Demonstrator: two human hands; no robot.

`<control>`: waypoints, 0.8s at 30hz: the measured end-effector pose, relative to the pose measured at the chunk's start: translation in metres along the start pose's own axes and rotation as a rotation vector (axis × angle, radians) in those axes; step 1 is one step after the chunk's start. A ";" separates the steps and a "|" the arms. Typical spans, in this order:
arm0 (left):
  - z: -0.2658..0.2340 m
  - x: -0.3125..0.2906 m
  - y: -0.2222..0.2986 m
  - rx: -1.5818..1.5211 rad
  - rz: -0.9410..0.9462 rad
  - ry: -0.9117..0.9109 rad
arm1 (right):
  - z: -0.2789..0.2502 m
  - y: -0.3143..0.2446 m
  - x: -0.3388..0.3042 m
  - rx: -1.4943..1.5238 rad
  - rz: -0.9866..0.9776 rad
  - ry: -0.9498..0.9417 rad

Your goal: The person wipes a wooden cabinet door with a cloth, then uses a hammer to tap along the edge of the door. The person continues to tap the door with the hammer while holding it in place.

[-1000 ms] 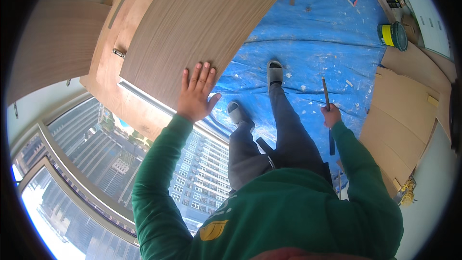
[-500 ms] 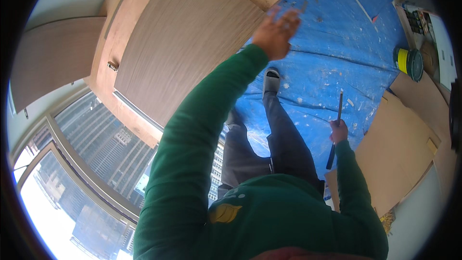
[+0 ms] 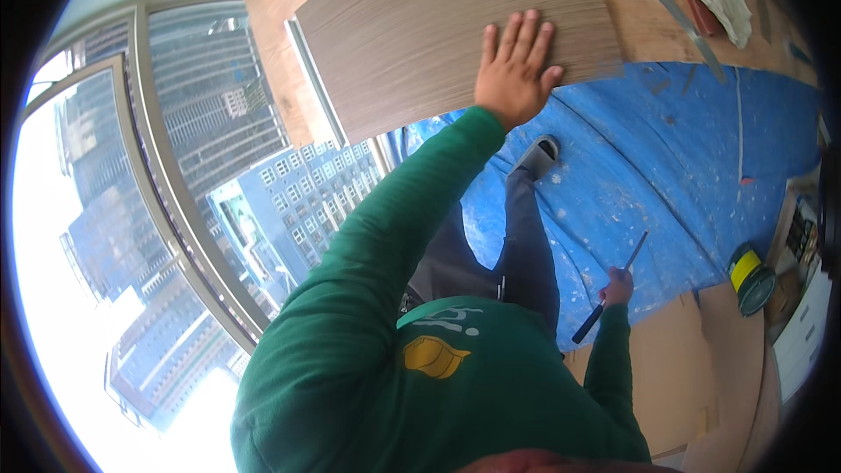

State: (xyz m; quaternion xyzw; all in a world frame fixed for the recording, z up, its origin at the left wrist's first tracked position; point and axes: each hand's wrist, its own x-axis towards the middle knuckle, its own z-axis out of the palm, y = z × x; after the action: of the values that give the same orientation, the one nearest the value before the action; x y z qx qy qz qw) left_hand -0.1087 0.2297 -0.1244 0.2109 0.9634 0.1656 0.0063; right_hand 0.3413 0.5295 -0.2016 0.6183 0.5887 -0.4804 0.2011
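My left hand [image 3: 517,74] lies palm down with spread fingers on the near part of a brown wood-grain panel [image 3: 412,31]. The panel rests on a plywood worktop [image 3: 648,13], and a pale metal strip [image 3: 315,83] runs along its left edge. Down at my right side, my right hand [image 3: 618,287] is closed around a long thin tool with a black handle [image 3: 588,324]. This tool slants over the blue floor sheet [image 3: 648,166], its thin end pointing away from me; its exact kind is unclear.
Outside the large window [image 3: 101,149] on the left are tall buildings. Cardboard [image 3: 657,368] covers the floor at lower right, near a black and yellow bucket [image 3: 751,278]. A long metal strip [image 3: 670,9] and a crumpled white piece [image 3: 721,0] lie on the worktop's far right.
My left hand, blurred above the blue sheet before, now rests on the panel. The view has swung leftward, showing more window. My right hand keeps the tool, which slants more.
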 end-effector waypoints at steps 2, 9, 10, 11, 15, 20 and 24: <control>-0.014 -0.053 -0.047 0.047 -0.224 0.033 | 0.000 -0.017 0.002 -0.030 0.000 -0.016; -0.032 -0.306 -0.113 0.002 -0.909 -0.056 | -0.003 -0.053 0.025 -0.103 -0.117 -0.068; -0.020 -0.356 -0.130 -0.156 -1.126 -0.170 | 0.004 -0.054 0.027 -0.101 -0.110 -0.102; -0.018 -0.383 -0.153 -0.439 -1.230 -0.138 | 0.006 -0.055 0.030 -0.095 -0.104 -0.118; -0.053 -0.253 -0.136 -1.333 -1.566 0.721 | -0.001 -0.082 0.026 -0.116 -0.062 -0.083; -0.074 -0.166 -0.156 -1.839 -1.485 1.050 | 0.001 -0.093 0.018 -0.175 -0.136 -0.087; -0.042 -0.117 -0.109 -1.840 -1.558 1.021 | -0.003 -0.090 0.011 -0.155 -0.108 -0.089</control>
State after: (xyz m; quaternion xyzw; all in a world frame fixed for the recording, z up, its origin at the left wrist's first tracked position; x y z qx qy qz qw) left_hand -0.0497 0.0751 -0.1270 -0.5658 0.2603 0.7726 -0.1230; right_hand 0.2579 0.5578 -0.1812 0.5464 0.6469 -0.4705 0.2481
